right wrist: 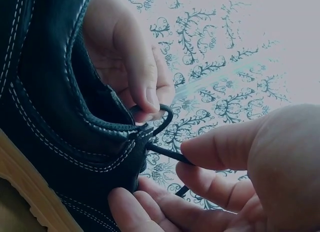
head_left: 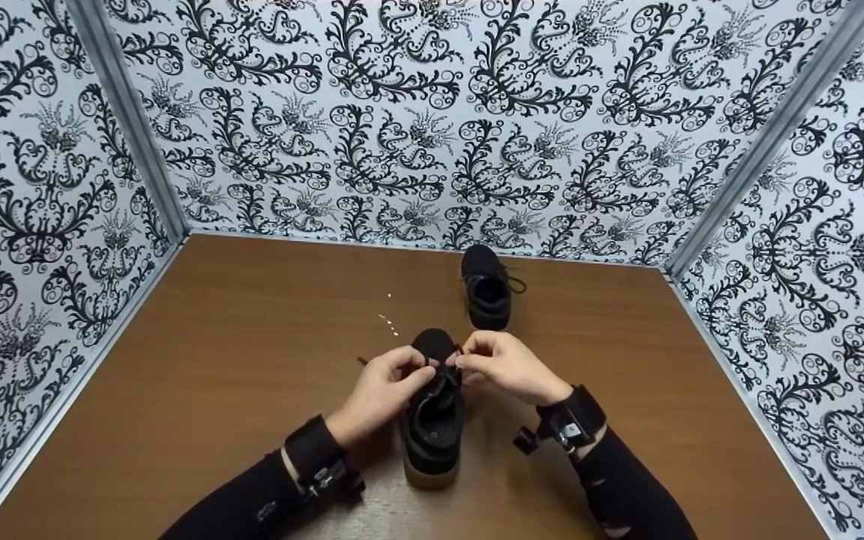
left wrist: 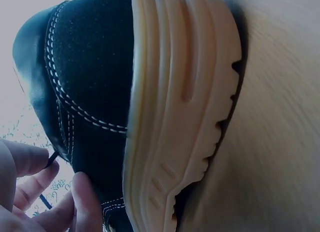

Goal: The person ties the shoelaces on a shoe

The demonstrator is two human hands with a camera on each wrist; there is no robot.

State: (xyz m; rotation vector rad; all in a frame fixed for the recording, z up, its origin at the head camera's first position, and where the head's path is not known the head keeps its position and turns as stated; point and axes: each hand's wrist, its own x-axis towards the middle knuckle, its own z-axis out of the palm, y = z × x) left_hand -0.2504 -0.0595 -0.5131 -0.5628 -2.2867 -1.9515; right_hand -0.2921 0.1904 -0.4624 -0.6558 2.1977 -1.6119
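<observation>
A black shoe (head_left: 432, 450) with white stitching and a tan rubber sole (left wrist: 170, 91) stands upright on the table, toe pointing away from me. My left hand (head_left: 387, 390) is at the left of its lacing and pinches a dark shoelace (right wrist: 169, 114) between thumb and forefinger, the lace bending into a small loop. From the other side, my right hand (head_left: 511, 367) pinches another stretch of the lace, drawn out straight from the eyelets. Its lower fingers (right wrist: 127, 207) rest against the shoe's side. Both hands are close together over the front of the shoe opening.
Farther back, a second black shoe (head_left: 486, 304) stands with a lace loop hanging out at its right. The brown wooden table (head_left: 252, 315) is bounded by patterned black-and-white walls (head_left: 402, 112) with grey corner posts. Small bright specks (head_left: 389, 324) lie left of the near shoe's toe.
</observation>
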